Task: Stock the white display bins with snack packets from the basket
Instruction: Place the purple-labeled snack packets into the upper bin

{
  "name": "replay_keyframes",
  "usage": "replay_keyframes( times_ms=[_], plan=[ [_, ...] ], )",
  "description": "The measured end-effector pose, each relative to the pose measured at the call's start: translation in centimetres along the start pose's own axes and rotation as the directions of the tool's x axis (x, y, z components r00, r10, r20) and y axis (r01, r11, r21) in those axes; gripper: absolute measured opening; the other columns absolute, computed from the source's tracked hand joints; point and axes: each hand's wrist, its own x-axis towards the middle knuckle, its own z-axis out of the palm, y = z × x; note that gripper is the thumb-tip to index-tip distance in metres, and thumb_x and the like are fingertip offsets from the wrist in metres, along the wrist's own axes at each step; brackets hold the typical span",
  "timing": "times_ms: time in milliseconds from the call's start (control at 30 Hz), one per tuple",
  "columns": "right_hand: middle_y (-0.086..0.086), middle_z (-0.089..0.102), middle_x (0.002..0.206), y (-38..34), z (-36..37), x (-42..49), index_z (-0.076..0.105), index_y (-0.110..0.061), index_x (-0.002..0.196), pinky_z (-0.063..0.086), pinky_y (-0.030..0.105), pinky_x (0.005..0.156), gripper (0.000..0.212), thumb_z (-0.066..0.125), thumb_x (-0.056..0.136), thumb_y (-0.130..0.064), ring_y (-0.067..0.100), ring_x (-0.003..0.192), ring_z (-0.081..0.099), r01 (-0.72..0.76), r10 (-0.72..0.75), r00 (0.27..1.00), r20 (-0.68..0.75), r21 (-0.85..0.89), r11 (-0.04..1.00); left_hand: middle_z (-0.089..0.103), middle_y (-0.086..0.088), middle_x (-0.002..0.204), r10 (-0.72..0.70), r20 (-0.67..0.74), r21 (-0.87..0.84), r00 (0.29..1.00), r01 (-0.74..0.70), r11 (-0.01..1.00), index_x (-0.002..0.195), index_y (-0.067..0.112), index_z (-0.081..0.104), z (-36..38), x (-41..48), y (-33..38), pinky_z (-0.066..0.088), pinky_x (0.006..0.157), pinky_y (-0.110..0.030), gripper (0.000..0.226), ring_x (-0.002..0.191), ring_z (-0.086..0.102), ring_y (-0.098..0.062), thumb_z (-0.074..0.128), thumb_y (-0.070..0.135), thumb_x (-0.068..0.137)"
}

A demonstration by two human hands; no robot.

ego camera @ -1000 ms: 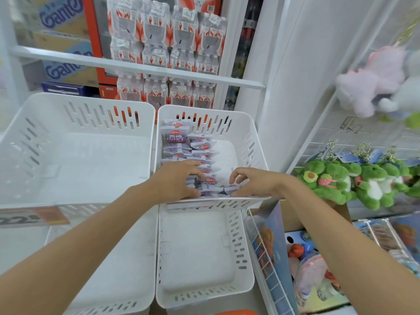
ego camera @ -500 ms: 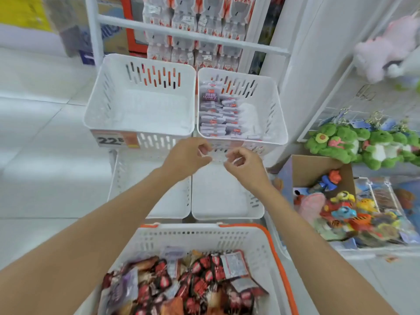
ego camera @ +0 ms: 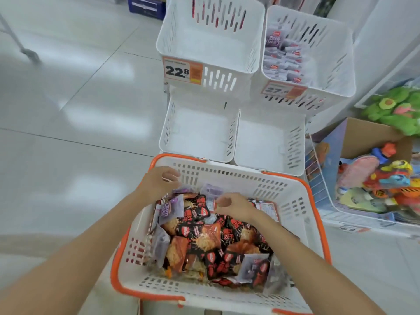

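Both hands, left hand and right hand, have dropped from the upper right bin to the basket's far edge, loosely curled and empty, seeking more purple packets

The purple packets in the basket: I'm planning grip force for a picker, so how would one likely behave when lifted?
Each purple packet looks like thin glossy film, so probably light and a little slippery. The ones leaning against the basket wall bend, suggesting they flop rather than stay flat. They lie loose on the red-black packets, so one should probably lift free without dragging others.
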Motion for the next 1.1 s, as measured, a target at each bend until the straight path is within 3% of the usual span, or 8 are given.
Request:
replay_keyframes(
  times_ms=[133, 267, 367, 533, 633, 867, 1000, 1100],
  plan=[
    [-0.006, 0.06, 0.092, -4.1, 6.5, 2.3, 0.066, -0.017, 0.094, 0.04, 0.026, 0.074, 0.023, 0.065, 0.09, -0.04, 0.01, 0.085, 0.054, 0.063, -0.063, 0.998, -0.007, 0.071, 0.995, 0.071, -0.008, 0.095, -0.08, -0.068, -0.069, 0.995, 0.075, 0.995, 0.098, 0.015, 0.07, -1.5, -1.5, -2.4, 0.056, 0.077, -0.029, 0.016, 0.077, 0.065, -0.018, 0.073, 0.008, 0.083],
    [-0.003, 0.05, 0.06, -6.4, 10.9, 4.9, 0.05, -0.019, 0.059, 0.037, 0.034, 0.058, 0.033, 0.068, 0.084, -0.031, 0.021, 0.063, 0.052, 0.079, -0.116, 0.967, -0.228, -0.164, 0.983, 0.069, -0.007, 0.101, -0.086, -0.048, -0.127, 0.995, 0.08, 0.989, 0.107, 0.012, 0.069, -2.7, -2.4, -1.7, 0.058, 0.085, -0.041, 0.022, 0.088, 0.067, -0.028, 0.072, 0.01, 0.085],
    [0.002, 0.061, 0.085, -7.3, 10.4, 4.5, 0.058, -0.012, 0.084, 0.05, 0.037, 0.074, 0.005, 0.06, 0.088, -0.014, 0.022, 0.084, 0.059, 0.097, -0.067, 0.958, -0.279, 0.093, 0.991, 0.068, -0.009, 0.108, -0.06, -0.046, -0.143, 0.997, 0.053, 0.988, 0.11, 0.012, 0.068, -3.6, -2.5, -0.7, 0.056, 0.079, -0.03, 0.025, 0.088, 0.065, -0.02, 0.071, 0.009, 0.086],
    [0.005, 0.067, 0.107, -9.1, 5.1, 1.0, 0.06, -0.01, 0.102, 0.054, 0.037, 0.087, 0.016, 0.067, 0.088, -0.009, 0.02, 0.097, 0.064, 0.237, -0.06, 0.945, -0.321, 0.547, 0.803, 0.056, -0.001, 0.122, -0.019, -0.071, -0.134, 0.997, 0.009, 0.991, 0.128, 0.017, 0.055, -3.0, -2.4, 0.7, 0.051, 0.081, -0.021, 0.052, 0.105, 0.059, -0.016, 0.077, 0.019, 0.081],
    [0.006, 0.069, 0.104, -10.1, 3.8, -1.3, 0.06, -0.007, 0.108, 0.058, 0.03, 0.077, 0.021, 0.068, 0.089, -0.006, 0.019, 0.091, 0.068, 0.28, -0.191, 0.96, -0.206, 0.683, 0.674, 0.062, -0.004, 0.107, -0.054, 0.004, -0.308, 0.999, 0.052, 0.95, 0.135, 0.014, 0.044, -2.3, -3.0, 1.5, 0.056, 0.065, -0.018, 0.071, 0.084, 0.065, -0.013, 0.081, 0.008, 0.074],
    [0.004, 0.057, 0.133, -7.9, 9.1, -1.1, 0.054, -0.012, 0.133, 0.042, 0.031, 0.103, 0.049, 0.067, 0.091, -0.031, 0.019, 0.124, 0.052, 0.175, -0.183, 0.979, 0.091, 0.086, 0.981, 0.069, -0.011, 0.106, -0.198, -0.162, -0.43, 0.967, 0.112, 0.896, 0.125, 0.015, 0.044, -5.5, -3.8, -1.2, 0.061, 0.072, -0.032, 0.08, 0.087, 0.072, -0.022, 0.091, 0.012, 0.06],
    [0.016, 0.055, 0.113, -6.5, 14.6, 0.8, 0.059, -0.011, 0.075, 0.034, 0.046, 0.105, 0.04, 0.056, 0.092, -0.047, 0.032, 0.115, 0.042, 0.25, -0.183, 0.968, 0.174, -0.559, 0.79, 0.072, -0.002, 0.098, -0.183, -0.168, -0.389, 0.969, 0.105, 0.915, 0.115, 0.017, 0.057, -6.1, -4.3, -2.1, 0.058, 0.068, -0.024, 0.063, 0.083, 0.07, -0.014, 0.09, 0.015, 0.062],
    [0.009, 0.057, 0.11, -6.0, 16.0, 1.5, 0.068, -0.008, 0.079, 0.029, 0.038, 0.109, 0.027, 0.064, 0.086, -0.035, 0.026, 0.114, 0.043, 0.274, -0.257, 0.96, 0.113, -0.561, 0.781, 0.069, -0.001, 0.101, -0.165, -0.152, -0.398, 0.974, 0.093, 0.913, 0.109, 0.027, 0.06, -5.9, -4.4, -2.2, 0.054, 0.063, -0.018, 0.053, 0.088, 0.067, -0.013, 0.087, 0.011, 0.066]
  ],
)
